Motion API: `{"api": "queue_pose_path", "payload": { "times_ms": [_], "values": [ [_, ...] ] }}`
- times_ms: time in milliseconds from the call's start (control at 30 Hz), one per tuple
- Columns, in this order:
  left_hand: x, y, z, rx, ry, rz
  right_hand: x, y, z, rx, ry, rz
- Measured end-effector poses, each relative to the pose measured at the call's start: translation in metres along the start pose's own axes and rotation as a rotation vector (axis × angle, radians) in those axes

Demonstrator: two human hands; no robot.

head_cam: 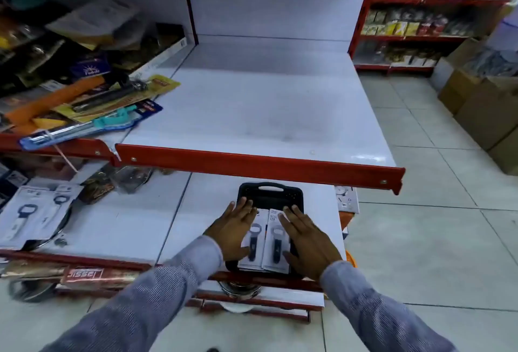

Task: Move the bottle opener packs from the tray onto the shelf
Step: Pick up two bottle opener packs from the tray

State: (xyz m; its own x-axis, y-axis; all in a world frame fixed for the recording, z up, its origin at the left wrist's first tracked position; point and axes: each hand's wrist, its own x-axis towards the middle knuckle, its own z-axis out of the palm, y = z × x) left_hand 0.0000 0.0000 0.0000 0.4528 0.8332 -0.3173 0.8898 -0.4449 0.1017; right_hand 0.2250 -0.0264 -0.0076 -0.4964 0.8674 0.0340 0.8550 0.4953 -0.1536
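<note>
A black tray (270, 196) with a handle slot lies on the lower white shelf (140, 225), near its front edge. Two white bottle opener packs lie side by side on it: the left pack (255, 242) and the right pack (276, 242), each showing a dark-handled opener. My left hand (232, 231) rests flat over the left side of the tray, fingers spread, touching the left pack. My right hand (307, 242) lies flat over the right side, fingers apart, against the right pack. Neither hand grips anything.
The upper white shelf (252, 116) with a red front rail (260, 163) overhangs the tray. Kitchen tool packs (92, 104) crowd its left part. More opener packs (30, 214) lie at the lower shelf's left. Cardboard boxes (485, 110) stand on the tiled floor at right.
</note>
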Motion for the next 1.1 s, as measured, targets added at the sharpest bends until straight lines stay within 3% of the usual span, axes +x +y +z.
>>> {"api": "queue_pose_path", "payload": {
  "times_ms": [100,200,300,567,767,833,1000,1100],
  "values": [
    [0.043,-0.009,0.003,0.141,-0.191,-0.012,0.037,0.013,0.018,-0.047,-0.436,0.060],
    [0.069,-0.012,0.009,0.237,-0.237,0.026,0.066,0.023,0.031,-0.134,-0.566,0.075],
    [0.076,-0.018,0.018,0.267,-0.198,0.040,0.080,0.029,0.040,-0.168,-0.567,0.092],
    [0.070,-0.026,0.000,0.059,-0.072,-0.012,0.078,0.024,0.015,-0.038,-0.337,0.228],
    [0.009,-0.014,-0.019,-0.496,0.144,-0.127,0.040,-0.018,-0.049,0.188,-0.095,0.249],
    [-0.027,-0.005,-0.025,-0.567,0.197,-0.119,0.021,-0.038,-0.073,0.215,-0.034,0.201],
    [-0.101,0.008,-0.092,-0.536,0.528,-0.021,-0.011,-0.066,-0.151,0.270,0.339,0.074],
    [-0.131,0.017,-0.154,-0.664,0.726,-0.006,-0.017,-0.070,-0.212,0.486,0.524,0.065]
  ]
}}
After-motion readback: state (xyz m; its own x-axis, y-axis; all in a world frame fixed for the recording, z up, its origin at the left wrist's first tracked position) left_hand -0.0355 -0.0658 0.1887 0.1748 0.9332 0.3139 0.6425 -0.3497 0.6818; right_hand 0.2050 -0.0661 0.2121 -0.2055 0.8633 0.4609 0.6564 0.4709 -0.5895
